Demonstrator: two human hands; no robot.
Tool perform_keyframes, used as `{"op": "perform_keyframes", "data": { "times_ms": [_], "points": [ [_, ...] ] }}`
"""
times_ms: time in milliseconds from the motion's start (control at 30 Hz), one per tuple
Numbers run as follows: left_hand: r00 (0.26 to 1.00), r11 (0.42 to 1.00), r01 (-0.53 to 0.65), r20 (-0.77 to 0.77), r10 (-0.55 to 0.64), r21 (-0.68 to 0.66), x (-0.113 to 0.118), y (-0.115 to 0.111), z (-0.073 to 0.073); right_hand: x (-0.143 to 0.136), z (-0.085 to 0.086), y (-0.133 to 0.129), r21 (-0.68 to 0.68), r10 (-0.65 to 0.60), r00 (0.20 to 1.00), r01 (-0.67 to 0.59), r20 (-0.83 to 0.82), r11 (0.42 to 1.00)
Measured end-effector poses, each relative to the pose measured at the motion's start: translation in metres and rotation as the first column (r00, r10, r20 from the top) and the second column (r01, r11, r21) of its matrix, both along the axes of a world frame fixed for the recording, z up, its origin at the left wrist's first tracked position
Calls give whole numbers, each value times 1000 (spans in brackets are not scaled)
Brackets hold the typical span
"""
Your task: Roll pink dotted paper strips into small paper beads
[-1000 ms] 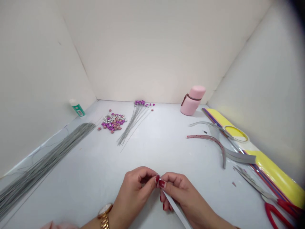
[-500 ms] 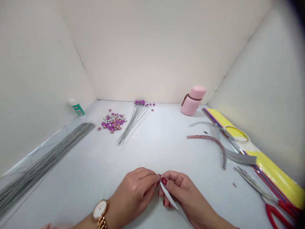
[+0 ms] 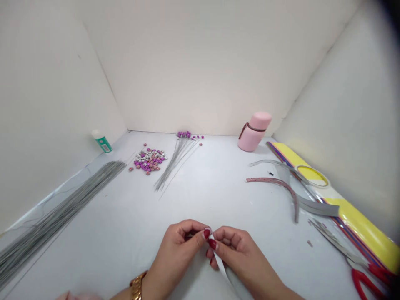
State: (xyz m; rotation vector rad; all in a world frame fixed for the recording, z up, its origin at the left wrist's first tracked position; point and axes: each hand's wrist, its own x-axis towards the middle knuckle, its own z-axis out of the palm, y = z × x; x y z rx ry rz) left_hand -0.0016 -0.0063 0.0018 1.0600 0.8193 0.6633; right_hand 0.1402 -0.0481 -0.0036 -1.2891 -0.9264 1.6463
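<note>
Both of my hands meet low in the middle of the white table (image 3: 200, 191). My left hand (image 3: 178, 256) and my right hand (image 3: 242, 260) pinch the top end of a narrow white paper strip (image 3: 222, 267) between thumbs and forefingers. The strip runs down and to the right under my right hand. A gold watch band shows on my left wrist.
A bundle of thin grey wires (image 3: 59, 214) lies at the left. Small purple and silver folded stars (image 3: 149, 159), wires tipped with stars (image 3: 177, 156), a green glue bottle (image 3: 101, 141) and a pink bottle (image 3: 253, 131) stand further back. Paper strips (image 3: 289, 191), a tape roll (image 3: 312, 176), yellow sheets (image 3: 359, 225) and red-handled scissors (image 3: 353, 260) lie right.
My fingers have shifted slightly on the strip's end, and my left wrist has turned so the watch face is out of sight. The strip hangs steeper under my right hand.
</note>
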Motion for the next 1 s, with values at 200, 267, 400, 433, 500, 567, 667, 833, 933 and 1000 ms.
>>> {"op": "perform_keyframes", "data": {
  "times_ms": [200,267,400,433,500,567,667,833,933,1000],
  "points": [
    [999,1000,6,38,-5,-23,0,-1,-6,2,0,-1,101,33,993,-45,116,994],
    [1000,1000,-2,-13,2,16,0,-1,-9,2,0,-1,120,33,985,-54,168,991],
    [966,959,-16,-242,88,283,-2,-2,-7,1,0,1,126,31,987,-52,160,991],
    [945,920,1,-300,127,392,-3,-2,-6,0,0,1,123,32,990,-49,136,991],
    [906,802,78,-378,191,592,-6,-2,-4,0,0,1,96,29,997,-36,74,995],
    [888,676,170,-410,211,717,-9,-2,-4,-1,0,0,50,16,1000,-16,4,999],
    [887,561,252,-420,192,788,-11,-2,-5,-2,0,0,8,-16,997,17,-81,1000],
    [919,641,249,-385,80,726,-10,0,-2,-1,2,0,2,-53,989,54,-139,999],
    [951,842,136,-307,36,522,-8,3,1,0,3,1,-20,-37,993,35,-115,999],
    [966,919,99,-257,3,382,-7,6,1,0,3,2,-27,-25,995,22,-96,999]
  ]
}}
